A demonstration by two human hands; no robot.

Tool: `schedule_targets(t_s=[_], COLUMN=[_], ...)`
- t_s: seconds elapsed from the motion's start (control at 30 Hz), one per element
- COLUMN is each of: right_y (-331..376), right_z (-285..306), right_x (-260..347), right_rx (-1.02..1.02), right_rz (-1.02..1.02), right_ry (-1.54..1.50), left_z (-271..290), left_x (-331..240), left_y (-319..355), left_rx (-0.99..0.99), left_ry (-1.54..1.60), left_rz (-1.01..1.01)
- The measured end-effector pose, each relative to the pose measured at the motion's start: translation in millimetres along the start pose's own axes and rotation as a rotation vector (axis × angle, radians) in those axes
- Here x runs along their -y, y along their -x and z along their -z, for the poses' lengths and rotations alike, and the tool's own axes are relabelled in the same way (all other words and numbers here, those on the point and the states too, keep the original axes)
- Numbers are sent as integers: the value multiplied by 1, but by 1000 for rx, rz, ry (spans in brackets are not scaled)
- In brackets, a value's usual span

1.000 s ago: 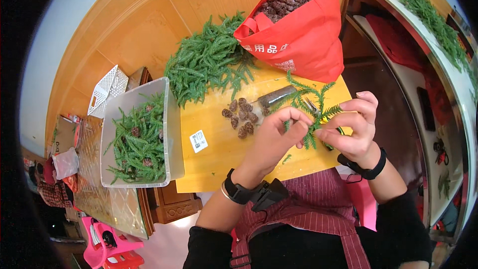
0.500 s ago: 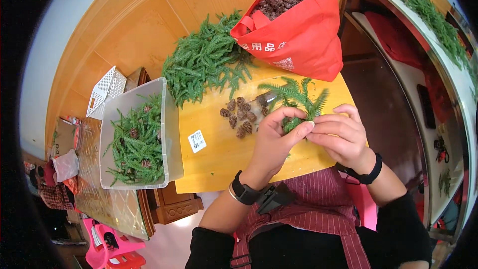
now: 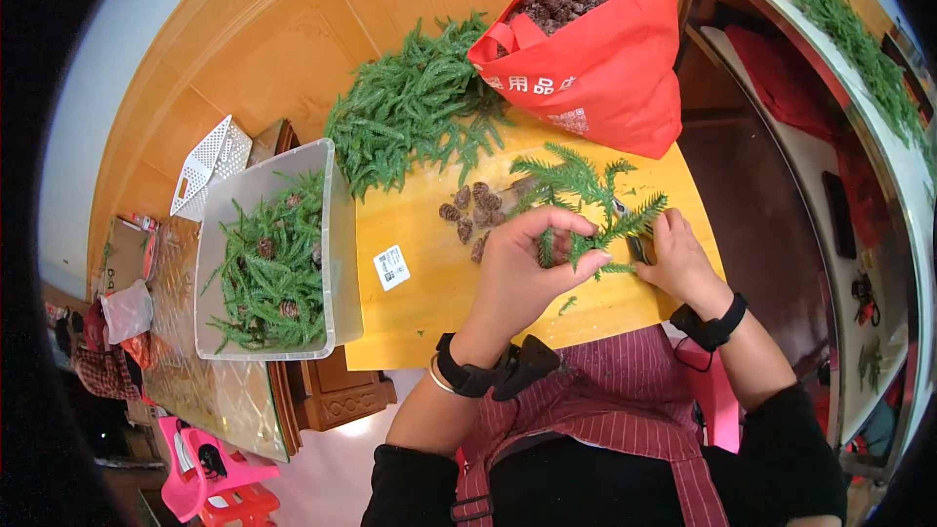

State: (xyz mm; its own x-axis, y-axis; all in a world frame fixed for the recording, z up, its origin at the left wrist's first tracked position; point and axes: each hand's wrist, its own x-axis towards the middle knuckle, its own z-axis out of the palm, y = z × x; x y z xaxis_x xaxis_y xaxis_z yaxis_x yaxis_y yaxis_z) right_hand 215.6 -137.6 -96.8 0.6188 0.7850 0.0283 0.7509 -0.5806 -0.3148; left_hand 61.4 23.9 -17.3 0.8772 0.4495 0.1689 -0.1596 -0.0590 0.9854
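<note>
My left hand (image 3: 537,259) is closed in a pinch on a green artificial pine sprig (image 3: 586,190), whose needled tips fan out above and to the right of the fingers. Close on its right, my right hand (image 3: 683,259) has its fingers curled round a small dark-handled tool (image 3: 638,250). Sprig and fingers partly cover this tool, so its kind is unclear. Beyond my left hand, several brown pine cones (image 3: 467,210) lie loose on the yellow table (image 3: 429,312).
A clear plastic bin (image 3: 342,283) of sprigs and cones stands at left. Behind lies a heap of green sprigs (image 3: 410,117), beside a red bag (image 3: 595,68) full of cones. A white label (image 3: 391,267) lies on the table. Shelving (image 3: 781,137) flanks the right side.
My hands have parted a little; the right one has moved off the sprig and now has the dark-handled tool. The sprig has tipped toward the right, still in my left hand.
</note>
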Motion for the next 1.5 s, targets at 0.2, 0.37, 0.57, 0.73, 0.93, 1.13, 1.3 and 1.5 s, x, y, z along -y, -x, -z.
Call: schedule_targets(t_s=[0.2,0.37,0.57,0.73,0.93,1.13,1.3,1.5], right_y=[1,44,56,51,46,44,41,40], right_z=[6,59,81,86,82,91,86,88], right_x=[-34,2,16,19,23,31,23,21], right_rx=[142,411,555,443,402,546,547,618], right_rz=[-83,-269,-1,145,233,29,124,86], right_ry=[-556,-1279,-1166,-1079,-1092,-1173,-1054,-1143], left_z=[7,12,13,12,7,6,5,5], left_x=[-6,-5,0,2,-5,-9,-10,-14], left_y=[1,-2,2,2,2,2,2,3], left_rx=[-29,-142,-205,-210,-217,-199,-185,-180], left_ry=[-130,-272,-617,-687,-631,-660,-630,-621], left_rz=[-123,-207,-415,-457,-438,-415,-354,-332])
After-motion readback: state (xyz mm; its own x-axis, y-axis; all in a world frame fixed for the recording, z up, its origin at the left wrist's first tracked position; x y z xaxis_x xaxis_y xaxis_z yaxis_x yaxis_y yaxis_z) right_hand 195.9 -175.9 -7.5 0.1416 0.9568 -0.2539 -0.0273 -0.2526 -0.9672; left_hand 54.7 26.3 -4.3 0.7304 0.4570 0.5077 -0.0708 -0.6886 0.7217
